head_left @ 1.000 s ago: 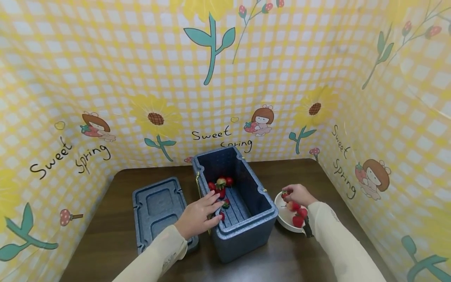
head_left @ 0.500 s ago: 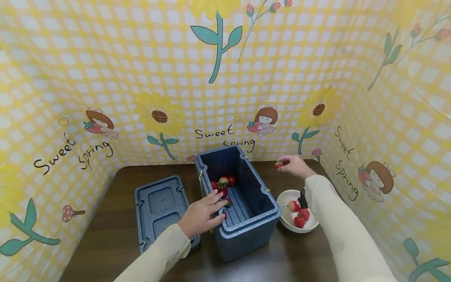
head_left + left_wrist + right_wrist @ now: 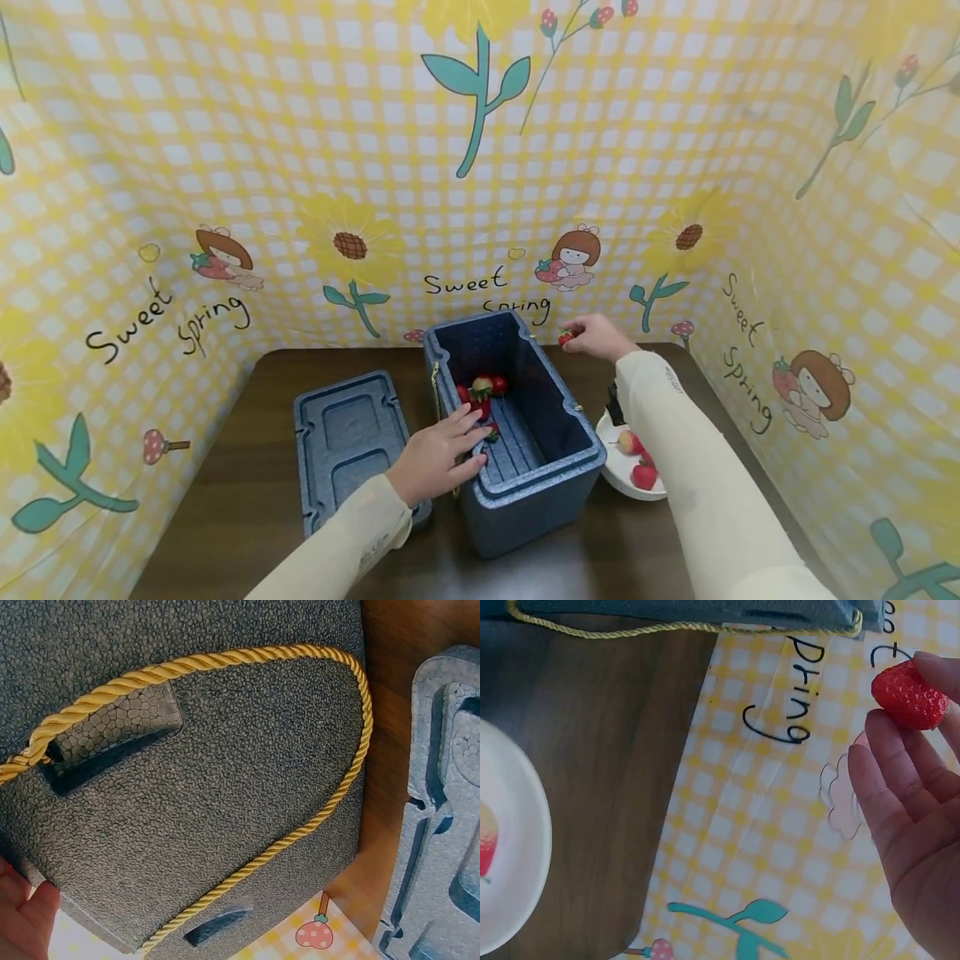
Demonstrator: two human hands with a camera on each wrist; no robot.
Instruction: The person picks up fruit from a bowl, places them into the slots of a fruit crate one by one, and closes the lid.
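Note:
In the head view my right hand [image 3: 598, 336] pinches a red strawberry [image 3: 566, 337] between thumb and fingertips, in the air past the box's far right side. The right wrist view shows this strawberry [image 3: 909, 694] close up. My left hand [image 3: 435, 458] rests on the left rim of a dark blue foam box [image 3: 532, 521], fingers draped over the edge. Inside the box are several strawberries [image 3: 481, 406], partly hidden by the left fingers. A white bowl [image 3: 615, 468] with more strawberries [image 3: 643, 476] stands right of the box, partly covered by the right sleeve.
A blue foam lid [image 3: 352, 429] lies on the brown table [image 3: 240, 467] left of the box. Gold rope [image 3: 367, 720] loops along the box's side. A yellow checked cloth [image 3: 360, 150] walls in the back and both sides.
My right hand has lifted a strawberry out of the white bowl and moved it up and left, toward the box's far end. The left hand has stayed on the rim.

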